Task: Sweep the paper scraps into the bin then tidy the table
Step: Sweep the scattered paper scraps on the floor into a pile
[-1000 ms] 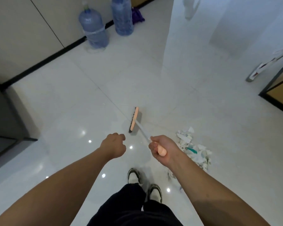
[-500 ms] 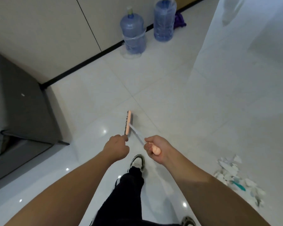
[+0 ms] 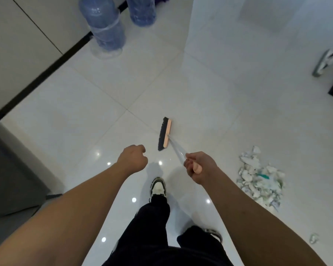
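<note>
While my right hand (image 3: 200, 168) grips the broom (image 3: 165, 133), the scrap pile (image 3: 259, 178) sits off right.
Left hand (image 3: 133, 158) is just a clenched fist, holding nothing I can see.

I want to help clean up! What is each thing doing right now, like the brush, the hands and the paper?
Brush: held by its handle, head over the floor.
Right hand: closed on the brush handle.
Left hand: fisted, empty.
Paper scraps: piled on the floor, unswept.
Water bottles: standing upright by the wall.

You see two blue water jugs (image 3: 108, 29) standing on the white tiled floor (image 3: 200, 96) against the wall (image 3: 23, 45).
</note>
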Motion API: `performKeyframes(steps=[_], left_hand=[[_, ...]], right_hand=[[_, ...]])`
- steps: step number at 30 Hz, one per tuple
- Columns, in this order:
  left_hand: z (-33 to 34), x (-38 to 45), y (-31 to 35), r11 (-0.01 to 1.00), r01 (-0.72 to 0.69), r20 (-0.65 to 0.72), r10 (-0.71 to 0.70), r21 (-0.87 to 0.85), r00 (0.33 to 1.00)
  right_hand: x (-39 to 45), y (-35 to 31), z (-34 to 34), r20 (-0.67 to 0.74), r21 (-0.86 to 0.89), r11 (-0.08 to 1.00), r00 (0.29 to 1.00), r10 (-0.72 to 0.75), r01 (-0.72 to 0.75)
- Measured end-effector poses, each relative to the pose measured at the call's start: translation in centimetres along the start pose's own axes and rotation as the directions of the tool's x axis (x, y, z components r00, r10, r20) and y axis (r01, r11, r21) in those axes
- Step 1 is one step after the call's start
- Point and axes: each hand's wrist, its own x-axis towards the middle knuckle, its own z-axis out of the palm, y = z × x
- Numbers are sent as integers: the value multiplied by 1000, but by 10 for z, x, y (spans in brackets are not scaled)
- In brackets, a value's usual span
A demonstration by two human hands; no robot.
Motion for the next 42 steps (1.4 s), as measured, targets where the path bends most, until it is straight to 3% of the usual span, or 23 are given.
performKeyframes(steps=[9, 17, 23, 26, 35, 42], left_hand=[[28, 6, 125, 945, -282, 79, 273, 163, 959], [84, -31, 226, 817, -463, 207, 415, 344, 886], [142, -82, 330, 644, -651, 306, 576, 402, 758], [177, -116, 385, 545, -727, 353, 640, 418, 683], [283, -208, 485, 284, -847, 502, 704, 449, 502], [330, -223, 547, 193, -877, 599, 664, 440, 447]], right_hand=[[-28, 6, -128, -226, 188, 973, 970, -92, 136], [-77, 29, -238, -359, 354, 881, 915, -183, 315], [-147, 46, -331, -317, 474, 788, 911, -262, 392], [-165, 59, -377, -377, 510, 724, 877, -298, 465], [-184, 117, -541, -648, 435, 689, 733, -208, 580], [-173, 131, -618, -675, 562, 641, 738, -9, 522]])
